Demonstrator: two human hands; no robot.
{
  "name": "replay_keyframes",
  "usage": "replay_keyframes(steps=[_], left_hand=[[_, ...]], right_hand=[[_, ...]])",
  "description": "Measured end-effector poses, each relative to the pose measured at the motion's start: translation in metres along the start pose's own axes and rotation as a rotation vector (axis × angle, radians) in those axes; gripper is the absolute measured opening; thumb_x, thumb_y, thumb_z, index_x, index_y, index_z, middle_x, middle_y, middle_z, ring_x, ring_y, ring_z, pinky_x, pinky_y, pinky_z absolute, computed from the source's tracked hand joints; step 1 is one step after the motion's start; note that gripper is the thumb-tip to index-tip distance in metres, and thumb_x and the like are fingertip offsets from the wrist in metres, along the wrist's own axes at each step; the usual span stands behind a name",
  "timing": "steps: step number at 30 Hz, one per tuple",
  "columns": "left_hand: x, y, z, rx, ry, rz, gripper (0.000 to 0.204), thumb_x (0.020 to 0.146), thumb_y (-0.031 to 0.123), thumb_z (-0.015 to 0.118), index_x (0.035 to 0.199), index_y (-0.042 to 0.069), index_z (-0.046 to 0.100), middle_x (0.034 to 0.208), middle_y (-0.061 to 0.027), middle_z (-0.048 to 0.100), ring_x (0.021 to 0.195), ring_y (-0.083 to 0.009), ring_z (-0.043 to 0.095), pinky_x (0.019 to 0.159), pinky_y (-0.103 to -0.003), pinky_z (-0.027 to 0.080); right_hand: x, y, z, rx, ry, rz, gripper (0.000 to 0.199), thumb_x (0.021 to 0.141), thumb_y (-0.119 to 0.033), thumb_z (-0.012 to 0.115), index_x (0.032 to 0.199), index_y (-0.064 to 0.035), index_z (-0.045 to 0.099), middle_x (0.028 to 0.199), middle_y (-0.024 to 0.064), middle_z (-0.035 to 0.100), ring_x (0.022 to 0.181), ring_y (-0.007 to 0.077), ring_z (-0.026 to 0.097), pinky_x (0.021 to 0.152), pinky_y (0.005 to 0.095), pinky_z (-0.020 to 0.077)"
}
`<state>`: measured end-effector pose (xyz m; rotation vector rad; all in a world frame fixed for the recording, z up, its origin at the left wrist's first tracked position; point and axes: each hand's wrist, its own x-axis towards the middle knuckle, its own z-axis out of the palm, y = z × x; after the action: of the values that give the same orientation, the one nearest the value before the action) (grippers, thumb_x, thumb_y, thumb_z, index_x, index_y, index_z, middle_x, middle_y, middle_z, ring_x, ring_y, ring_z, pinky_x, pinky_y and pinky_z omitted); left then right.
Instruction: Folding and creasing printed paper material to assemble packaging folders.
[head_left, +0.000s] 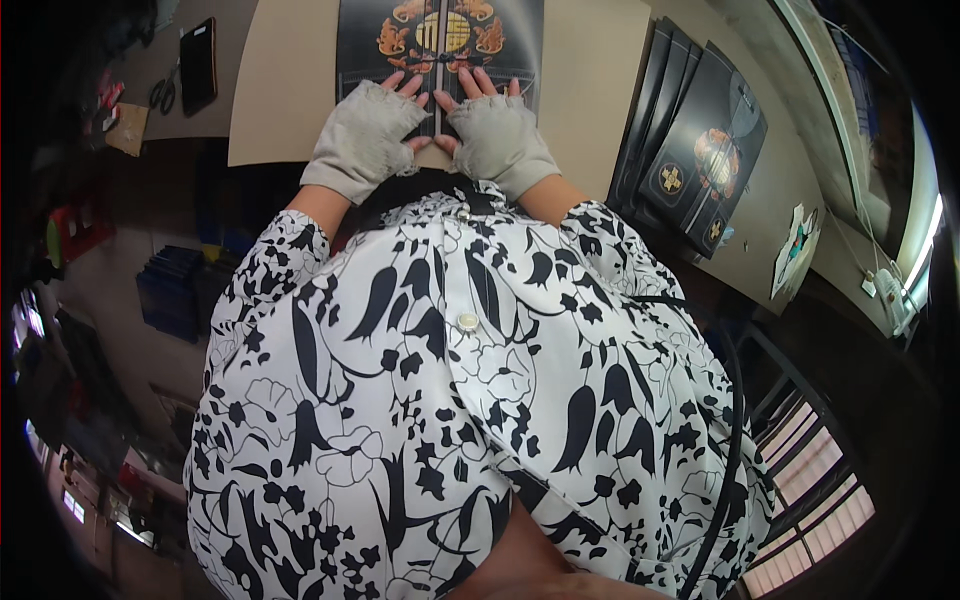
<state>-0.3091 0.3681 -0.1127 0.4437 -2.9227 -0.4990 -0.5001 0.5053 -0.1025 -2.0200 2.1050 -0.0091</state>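
On the tan bench [590, 80], at its near edge, a dark printed sheet [440, 40] with a gold and orange emblem is lying flat, and both hands are resting on its lower part. The left hand [365, 135], in a grey fingerless glove, is pressing palm down with its fingers spread and pointing away from the person. The right hand [498, 135], gloved the same way, is lying just beside it, also flat and spread, the two thumbs almost meeting over the sheet's middle line. Neither hand is pinching anything. To the right, a fanned stack of dark folders [695, 140] with the same emblem is sitting on the bench, well apart from the hands. Scissors [163, 93] and a dark tablet [198, 62] are lying far to the left.
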Motion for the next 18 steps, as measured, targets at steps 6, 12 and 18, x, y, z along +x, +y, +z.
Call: replay_keyframes(steps=[6, 12, 18], left_hand=[[0.018, 0.009, -0.033, 0.047, -0.189, 0.050, 0.068, 0.082, 0.029, 0.076, 0.141, -0.001, 0.059, 0.152, -0.0190, 0.057, 0.147, -0.0342, 0.047, 0.115, -0.046, 0.039], [0.007, 0.008, -0.033, 0.033, -0.135, 0.044, 0.068, 0.083, 0.028, 0.073, 0.143, -0.001, 0.058, 0.154, -0.0230, 0.053, 0.148, -0.0333, 0.045, 0.115, -0.047, 0.039], [0.006, 0.015, -0.046, 0.043, -0.100, 0.032, 0.067, 0.083, 0.029, 0.073, 0.141, -0.002, 0.060, 0.154, -0.0234, 0.052, 0.148, -0.0335, 0.046, 0.114, -0.048, 0.038]], right_hand=[[0.004, -0.006, -0.016, -0.046, -0.071, 0.031, 0.073, 0.096, -0.059, 0.057, 0.156, -0.0169, 0.049, 0.165, 0.0181, 0.038, 0.155, 0.0350, 0.033, 0.122, 0.0689, 0.0208], [0.006, -0.009, -0.008, -0.046, -0.045, 0.014, 0.080, 0.093, -0.060, 0.059, 0.154, -0.0089, 0.049, 0.165, 0.0203, 0.038, 0.154, 0.0360, 0.035, 0.120, 0.0687, 0.0245], [0.019, 0.010, -0.030, -0.009, -0.010, -0.026, 0.076, 0.096, -0.059, 0.057, 0.155, -0.0118, 0.048, 0.165, 0.0159, 0.039, 0.156, 0.0317, 0.031, 0.123, 0.0644, 0.0210]])
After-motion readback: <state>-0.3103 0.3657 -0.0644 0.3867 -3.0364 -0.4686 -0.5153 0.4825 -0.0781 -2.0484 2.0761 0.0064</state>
